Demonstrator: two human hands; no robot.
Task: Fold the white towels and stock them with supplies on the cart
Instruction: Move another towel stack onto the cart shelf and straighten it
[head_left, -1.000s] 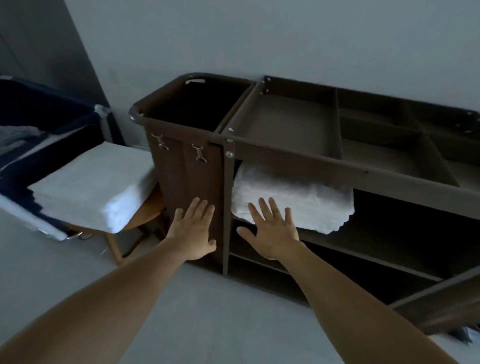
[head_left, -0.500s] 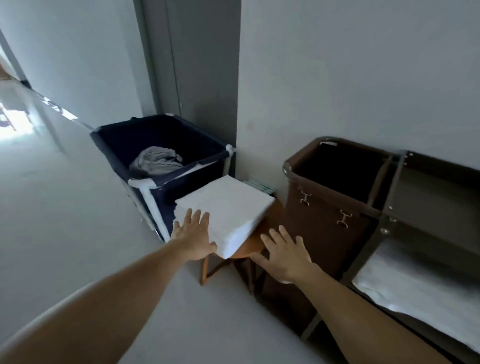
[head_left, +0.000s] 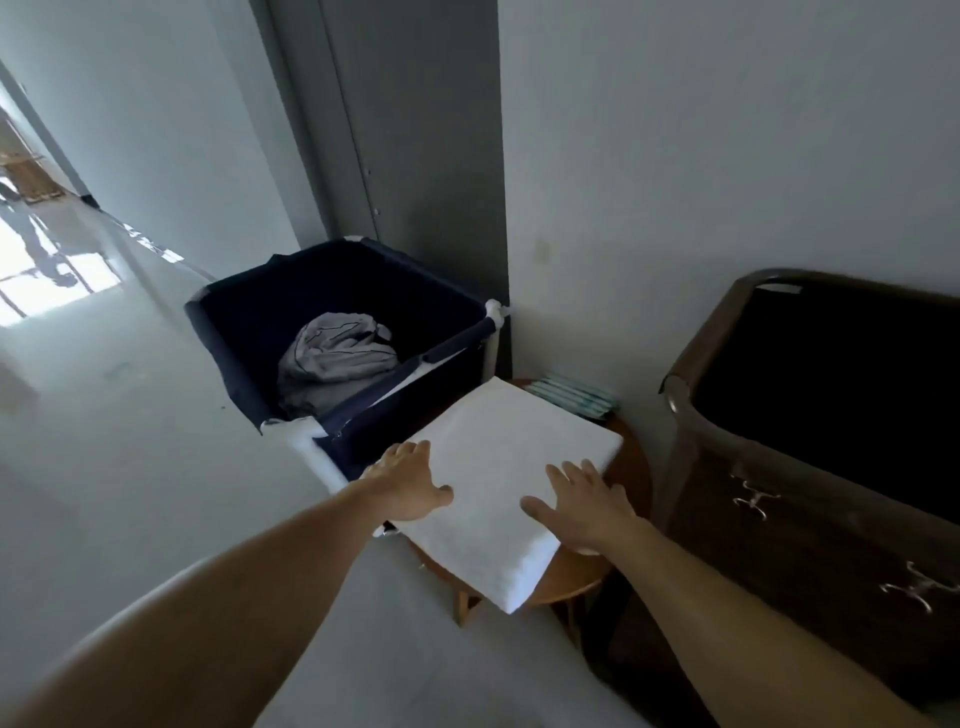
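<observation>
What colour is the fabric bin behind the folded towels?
Navy blue fabric bin; best in head view.

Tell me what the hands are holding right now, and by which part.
Nothing is held yet. The left hand touches the left edge of the folded white towels, and the right hand lies on their right side, fingers straight.

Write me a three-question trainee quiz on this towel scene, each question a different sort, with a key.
1. True or false: the grey cloth lies inside the navy hamper.
2. What lies behind the white towel stack on the wooden stool? A teal packets; B a bottle; C shoes.
3. Which of the hands is nearer the brown cart: left hand or right hand?
Key: 1 true; 2 A; 3 right.
</observation>
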